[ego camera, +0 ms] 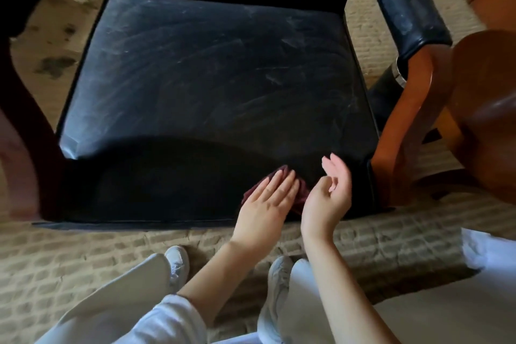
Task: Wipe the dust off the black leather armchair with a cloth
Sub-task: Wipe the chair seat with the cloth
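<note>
The black leather armchair (212,70) fills the view, its seat streaked with pale dust toward the back and right. A dark maroon cloth (303,198) lies near the seat's front edge, right of centre. My left hand (268,198) presses flat on the cloth with straight fingers and covers most of it. My right hand (329,190) hovers just right of the cloth, palm turned up, fingers loosely bent, holding nothing. The front part of the seat lies in shadow.
Wooden arm supports stand at the left (25,126) and right (418,126) of the seat; the right padded armrest (402,0) is dusty. A patterned beige carpet (83,257) covers the floor. My legs and white shoes (178,262) are close to the chair's front.
</note>
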Motion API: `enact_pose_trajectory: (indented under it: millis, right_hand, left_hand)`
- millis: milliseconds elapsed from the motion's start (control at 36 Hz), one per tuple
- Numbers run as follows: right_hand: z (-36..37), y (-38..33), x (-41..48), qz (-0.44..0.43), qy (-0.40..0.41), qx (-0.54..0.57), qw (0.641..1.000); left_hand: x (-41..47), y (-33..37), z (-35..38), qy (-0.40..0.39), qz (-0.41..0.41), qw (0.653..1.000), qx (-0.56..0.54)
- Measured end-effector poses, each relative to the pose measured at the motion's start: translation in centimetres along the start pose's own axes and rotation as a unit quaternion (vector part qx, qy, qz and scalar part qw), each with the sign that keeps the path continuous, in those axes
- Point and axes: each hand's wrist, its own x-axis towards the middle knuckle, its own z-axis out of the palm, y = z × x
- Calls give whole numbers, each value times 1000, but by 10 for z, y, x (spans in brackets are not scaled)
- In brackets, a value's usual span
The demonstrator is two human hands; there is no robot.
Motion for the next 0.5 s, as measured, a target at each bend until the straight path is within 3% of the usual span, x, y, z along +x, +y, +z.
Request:
enact_pose_trajectory:
  millis: [83, 194, 278, 389, 500]
  right_hand:
    - [0, 2, 6, -11, -1, -6, 1000]
    - [-2, 4, 11, 5, 6, -2, 1000]
    - [-2, 5, 14, 21, 16, 8, 1000]
    - [-2, 9, 12, 29, 14, 4, 999]
    - [-3, 9, 12, 30, 21, 18, 999]
  left_hand:
    - [-3, -27, -10, 36, -41, 998, -17]
    - [-9, -93, -32, 104, -290, 950, -56]
    - [-7, -117, -43, 107, -371, 920, -61]
    - [3, -95, -30, 117, -351, 926, -71]
    - [16, -44, -9, 78, -177, 978, -82]
